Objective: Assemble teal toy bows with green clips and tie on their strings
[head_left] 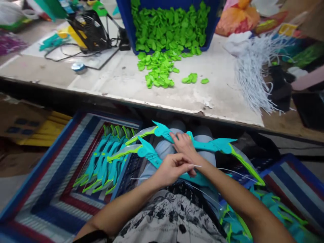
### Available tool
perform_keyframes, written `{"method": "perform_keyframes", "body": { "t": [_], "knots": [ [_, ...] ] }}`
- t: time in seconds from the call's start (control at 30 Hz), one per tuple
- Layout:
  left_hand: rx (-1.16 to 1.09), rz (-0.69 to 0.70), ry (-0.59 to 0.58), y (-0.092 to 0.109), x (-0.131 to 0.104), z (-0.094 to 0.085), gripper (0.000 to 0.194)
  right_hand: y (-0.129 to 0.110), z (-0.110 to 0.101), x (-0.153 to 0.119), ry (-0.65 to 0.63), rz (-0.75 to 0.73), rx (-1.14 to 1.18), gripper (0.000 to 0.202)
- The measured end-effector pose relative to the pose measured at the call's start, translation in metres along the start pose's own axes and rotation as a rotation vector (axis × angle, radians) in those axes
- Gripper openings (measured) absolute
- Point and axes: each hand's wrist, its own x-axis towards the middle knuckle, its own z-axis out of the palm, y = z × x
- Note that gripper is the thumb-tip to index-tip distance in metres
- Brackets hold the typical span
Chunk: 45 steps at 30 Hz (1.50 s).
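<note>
Two turquoise toy bows with lime-green and grey limbs lie across my lap. My right hand (184,143) is on the middle of the farther toy bow (207,145), its fingers bent over the body. My left hand (174,168) crosses close in front of my right wrist, with thumb and fingertips pinching a thin white string (197,165). The string's short end sticks out past the fingertips. The nearer toy bow (149,150) is partly hidden under my hands and forearms. Another white string (238,172) runs to the farther bow's right tip.
Left of my lap, several bows lie in a row on a striped woven surface (55,189). More bows (280,209) are at the lower right. On the worktable (106,84) are a blue bin (126,27) spilling green pieces (162,71), a white string bundle (255,74) and a black fan (88,30).
</note>
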Motion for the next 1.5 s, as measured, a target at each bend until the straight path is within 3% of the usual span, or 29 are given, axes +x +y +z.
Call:
{"method": "perform_keyframes", "body": {
  "t": [0.07, 0.17, 0.3, 0.43, 0.6, 0.93, 1.2, 1.3, 1.43, 1.5],
  "knots": [
    [-0.049, 0.002, 0.026, 0.000, -0.004, -0.004, 0.031, -0.001, 0.005, 0.017, -0.111, 0.040, -0.051, 0.048],
    [-0.069, 0.042, 0.169, 0.001, -0.010, -0.021, 0.030, 0.024, 0.000, 0.025, -0.162, 0.071, 0.006, 0.047],
    [-0.098, 0.272, 0.593, 0.012, -0.013, -0.059, 0.026, 0.067, -0.012, 0.024, -0.213, 0.019, 0.380, 0.044],
    [-0.023, 0.574, 0.947, 0.033, -0.009, -0.098, 0.022, 0.086, -0.015, 0.024, -0.353, 0.034, 0.622, 0.046],
    [0.179, 0.682, 1.101, 0.046, 0.006, -0.124, 0.020, 0.092, -0.016, 0.027, -0.398, 0.061, 0.676, 0.051],
    [0.358, 0.684, 1.122, 0.053, 0.024, -0.124, 0.018, 0.087, -0.024, 0.027, -0.347, 0.103, 0.749, 0.042],
    [0.405, 0.708, 1.068, 0.056, 0.032, -0.126, 0.019, 0.088, -0.022, 0.026, -0.341, 0.095, 0.707, 0.042],
    [0.345, 0.701, 0.984, 0.061, 0.034, -0.131, 0.020, 0.088, -0.020, 0.025, -0.331, 0.075, 0.671, 0.041],
    [0.197, 0.603, 0.745, 0.070, 0.034, -0.139, 0.038, 0.088, -0.017, 0.017, -0.326, 0.007, 0.583, 0.040],
    [0.160, 0.577, 0.700, 0.071, 0.033, -0.141, 0.036, 0.083, -0.021, 0.016, -0.227, -0.025, 0.470, 0.041]
  ]
}}
